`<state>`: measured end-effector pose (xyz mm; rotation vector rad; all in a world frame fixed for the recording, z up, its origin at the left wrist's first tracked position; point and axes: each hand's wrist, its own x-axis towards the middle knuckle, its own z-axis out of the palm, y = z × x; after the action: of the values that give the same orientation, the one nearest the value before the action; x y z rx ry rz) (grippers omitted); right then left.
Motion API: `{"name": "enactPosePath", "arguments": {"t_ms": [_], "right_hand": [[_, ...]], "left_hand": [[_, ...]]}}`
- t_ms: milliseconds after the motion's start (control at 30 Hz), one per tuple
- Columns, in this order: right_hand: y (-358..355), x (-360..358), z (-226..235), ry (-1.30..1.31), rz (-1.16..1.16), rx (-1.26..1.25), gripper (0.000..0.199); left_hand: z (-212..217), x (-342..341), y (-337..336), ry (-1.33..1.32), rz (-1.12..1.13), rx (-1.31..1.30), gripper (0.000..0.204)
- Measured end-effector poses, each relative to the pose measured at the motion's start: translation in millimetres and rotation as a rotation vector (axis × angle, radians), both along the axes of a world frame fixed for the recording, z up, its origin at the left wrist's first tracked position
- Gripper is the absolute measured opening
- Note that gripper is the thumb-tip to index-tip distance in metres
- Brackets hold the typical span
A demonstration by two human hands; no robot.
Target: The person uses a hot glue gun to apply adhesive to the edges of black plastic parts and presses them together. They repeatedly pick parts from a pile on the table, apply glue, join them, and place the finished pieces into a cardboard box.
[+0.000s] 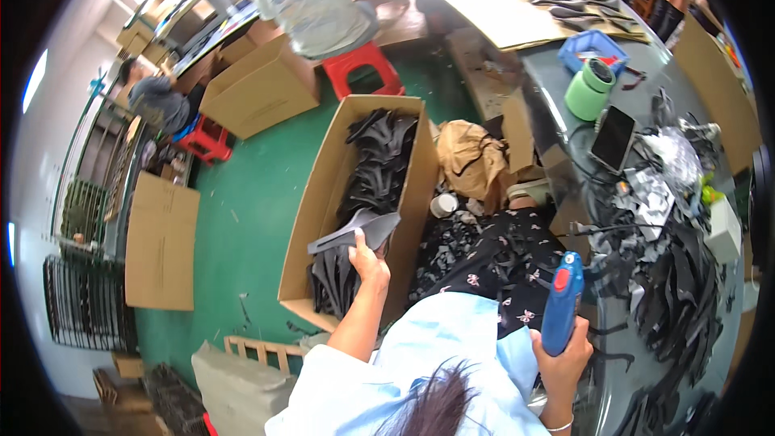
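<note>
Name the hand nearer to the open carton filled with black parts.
Left. The left hand is over the carton, gripping a grey piece; the right hand is off to its right, holding a blue tool.

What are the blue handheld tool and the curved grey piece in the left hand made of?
Blue handheld tool: smooth, probably hard plastic, judging by its moulded-looking casing.
Curved grey piece: matte, possibly foam or rubber; its dull, even surface fits either.

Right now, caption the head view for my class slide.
Left hand holds a dark grey piece over an open carton; right hand holds a blue handheld tool.
</note>
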<state>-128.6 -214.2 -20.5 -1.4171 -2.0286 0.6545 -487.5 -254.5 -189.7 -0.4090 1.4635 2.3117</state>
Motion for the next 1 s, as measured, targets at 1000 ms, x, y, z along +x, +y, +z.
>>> {"name": "enactPosePath", "arguments": {"t_ms": [1000], "right_hand": [[-13.7,60.6,-14.9,0.397,-0.336,0.158,0.048]], "left_hand": [[160.5,387.3,221.0,0.054,-2.074,0.118,0.053]]}}
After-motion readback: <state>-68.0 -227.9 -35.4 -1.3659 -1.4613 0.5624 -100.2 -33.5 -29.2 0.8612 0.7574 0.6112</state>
